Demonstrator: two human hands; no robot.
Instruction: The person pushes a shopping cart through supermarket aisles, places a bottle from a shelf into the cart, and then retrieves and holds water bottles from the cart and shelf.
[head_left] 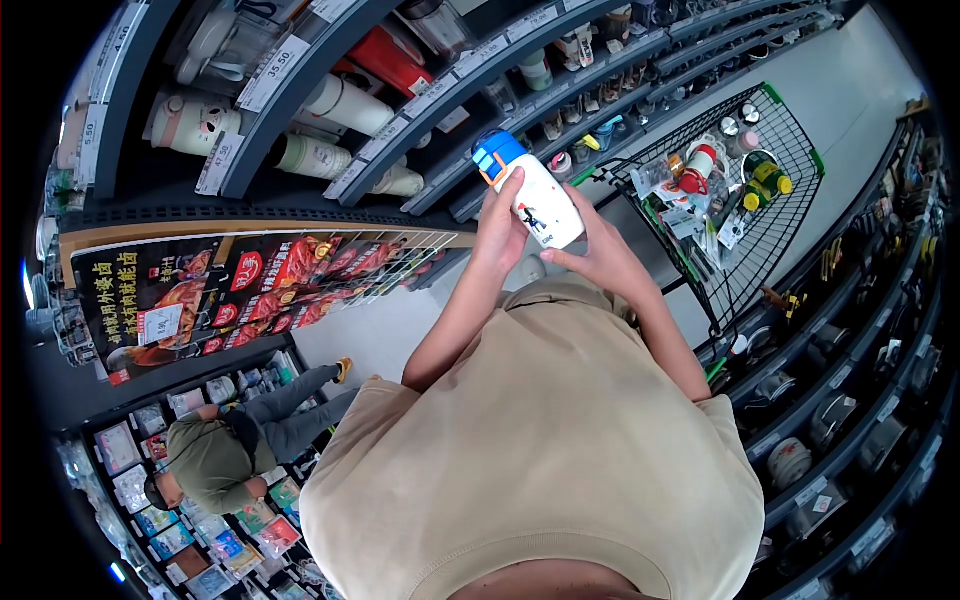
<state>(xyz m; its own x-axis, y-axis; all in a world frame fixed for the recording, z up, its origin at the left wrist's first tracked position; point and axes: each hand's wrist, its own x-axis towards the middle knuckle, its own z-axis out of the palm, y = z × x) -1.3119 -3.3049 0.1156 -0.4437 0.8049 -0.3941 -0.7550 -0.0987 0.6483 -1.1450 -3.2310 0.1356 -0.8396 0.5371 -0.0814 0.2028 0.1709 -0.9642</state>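
A white bottle (545, 207) with a blue lid and an orange clasp is held between both hands in front of the chest, tilted with its lid to the upper left. Wrapped round its left side near the lid is my left hand (502, 222). Against the right side and the base, my right hand (592, 245) grips it with the thumb low. A small printed figure shows on the bottle's front. Just beyond it run dark shelves with price labels, holding bottles such as a white one (348, 106) and a pink-trimmed one (200, 125).
A wire shopping cart (800, 200) with several goods stands ahead to the right. Curved shelves of pans (832, 418) line the right side. At the lower left, another person (215, 460) leans by a display of packages. A food poster (165, 300) hangs at the left.
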